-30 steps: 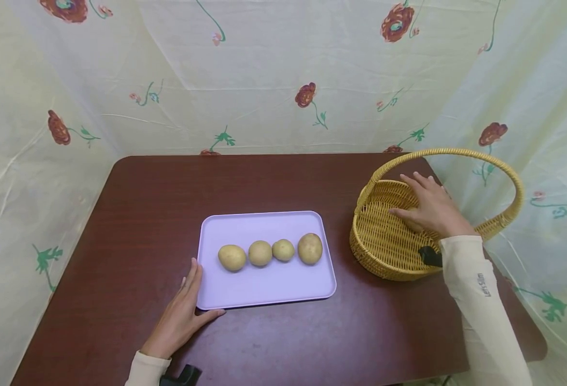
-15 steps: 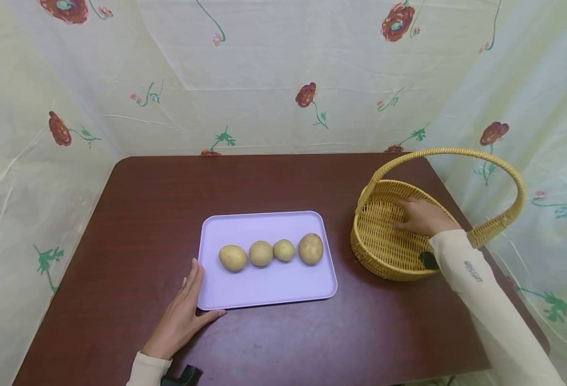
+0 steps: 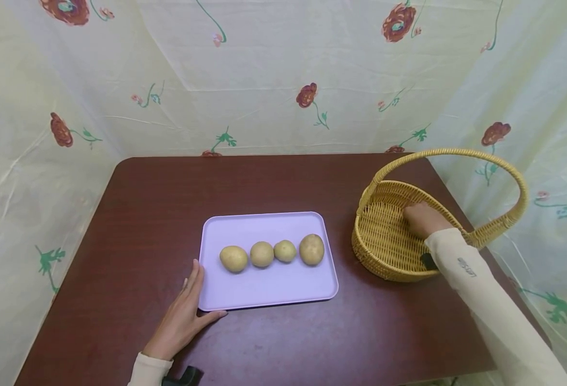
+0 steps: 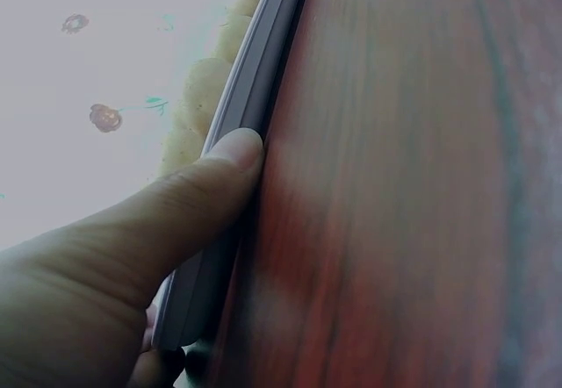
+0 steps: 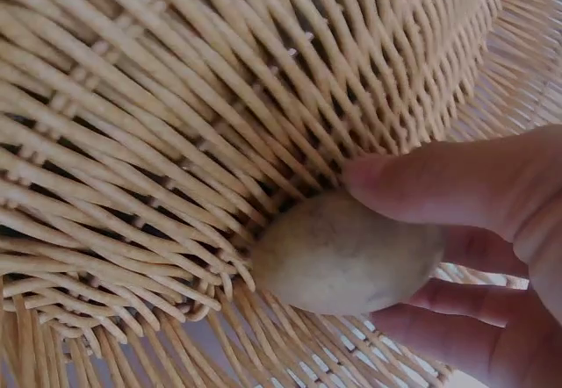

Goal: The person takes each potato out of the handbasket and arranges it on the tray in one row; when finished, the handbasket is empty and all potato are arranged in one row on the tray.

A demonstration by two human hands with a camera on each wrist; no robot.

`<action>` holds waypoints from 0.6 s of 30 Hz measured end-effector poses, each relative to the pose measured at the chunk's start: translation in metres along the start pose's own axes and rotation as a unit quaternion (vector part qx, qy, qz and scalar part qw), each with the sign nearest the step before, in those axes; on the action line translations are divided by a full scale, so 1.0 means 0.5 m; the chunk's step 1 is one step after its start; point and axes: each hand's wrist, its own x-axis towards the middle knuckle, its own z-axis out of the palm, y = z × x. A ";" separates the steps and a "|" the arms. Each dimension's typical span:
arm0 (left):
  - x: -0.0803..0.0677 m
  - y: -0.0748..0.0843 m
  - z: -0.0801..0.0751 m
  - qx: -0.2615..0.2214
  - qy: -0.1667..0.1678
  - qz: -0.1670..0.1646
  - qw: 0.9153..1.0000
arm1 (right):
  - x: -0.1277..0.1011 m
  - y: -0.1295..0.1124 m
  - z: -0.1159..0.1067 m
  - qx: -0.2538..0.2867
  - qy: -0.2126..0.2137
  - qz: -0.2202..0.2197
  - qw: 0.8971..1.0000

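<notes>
My right hand [image 3: 424, 220] reaches down inside the yellow wicker basket [image 3: 375, 236]. In the right wrist view its thumb and fingers [image 5: 439, 182] grip a potato [image 5: 347, 256] low against the woven wall; the head view hides this potato behind the hand. My left hand [image 3: 179, 316] rests at the front left corner of the lilac tray [image 3: 269, 292], fingers straight along its left side and thumb along the front edge. In the left wrist view the thumb [image 4: 233, 155] touches the tray's rim. Several potatoes [image 3: 262, 254] lie in a row on the tray.
The basket's tall arched handle [image 3: 457, 152] stands up over the right forearm. Both tray and basket stand on a dark brown table [image 3: 162, 198]. A flowered curtain [image 3: 264, 80] hangs behind the table and at both sides.
My right hand has gone from spread above the potato in the basket to lower inside, its fingers closing round the potato. The left hand and the tray have stayed put.
</notes>
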 end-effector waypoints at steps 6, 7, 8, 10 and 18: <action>0.000 0.000 0.000 -0.003 -0.001 -0.002 1.000 | -0.022 -0.018 -0.053 0.047 0.001 0.012 0.999; 0.001 0.000 -0.001 -0.004 -0.001 -0.002 1.000 | -0.029 -0.025 -0.067 0.049 0.014 0.011 0.999; 0.001 0.000 -0.001 -0.004 -0.001 -0.002 1.000 | -0.037 -0.034 -0.081 0.048 0.037 0.008 0.998; 0.001 0.000 -0.001 -0.005 -0.001 -0.001 1.000 | -0.060 -0.058 -0.112 0.057 0.087 0.003 0.995; 0.001 0.000 0.000 -0.003 -0.001 -0.002 1.000 | -0.124 -0.243 -0.220 0.096 0.253 -0.064 0.960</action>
